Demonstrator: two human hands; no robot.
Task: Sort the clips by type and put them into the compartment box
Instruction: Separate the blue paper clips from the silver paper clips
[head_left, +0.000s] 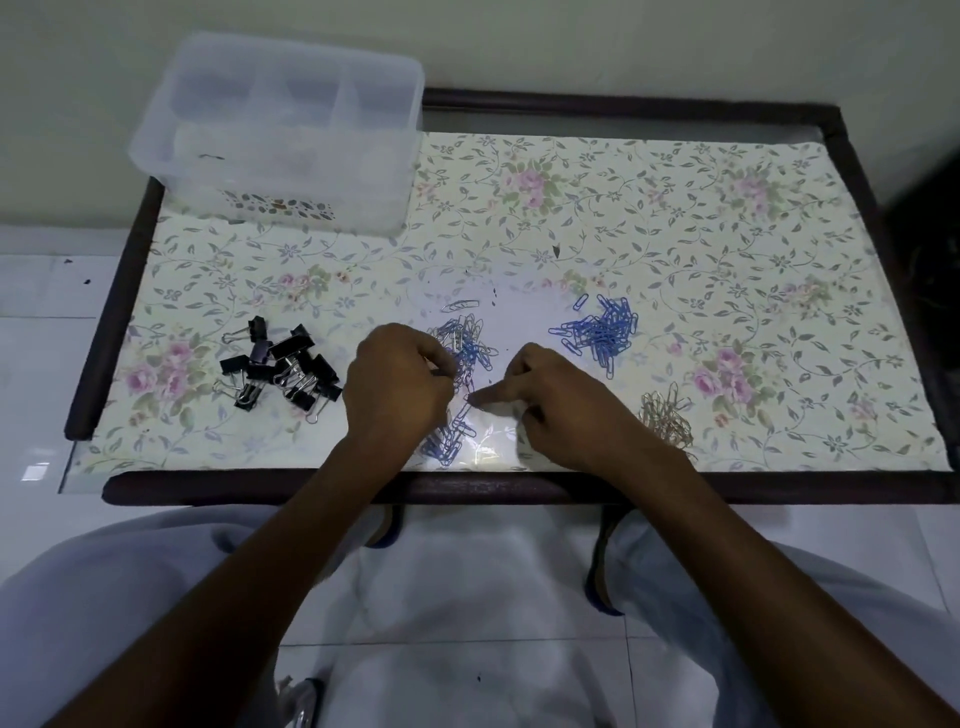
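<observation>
While the left hand (397, 387) curls its fingers over the near-left edge of a mixed heap of paper clips (462, 358), its grip seems closed on a clip or two from that heap, though the fingertips are hidden behind the knuckles and the exact hold cannot be told. The right hand (550, 400) lies just beside it with the forefinger stretched straight and its tip pressing on the worktop (675, 208) at the middle of the heap, the other fingers loosely bent and holding nothing that shows. The heap is blue and silver clips tangled together, running from in front of the hands down between them toward the near rim.

To the right of the hands, well apart from the heap, lies a sorted pile of blue paper clips (602, 330). Nearer the front edge, beside the right wrist, is a small pile of gold paper clips (667, 418). To the left sits a cluster of black binder clips (283, 369).

The compartment box (280, 130), clear plastic with dividers, stands at the far-left corner of the flowered worktop, well apart from all the piles. Its compartments look nearly bare; what little is inside is too faint to tell.
</observation>
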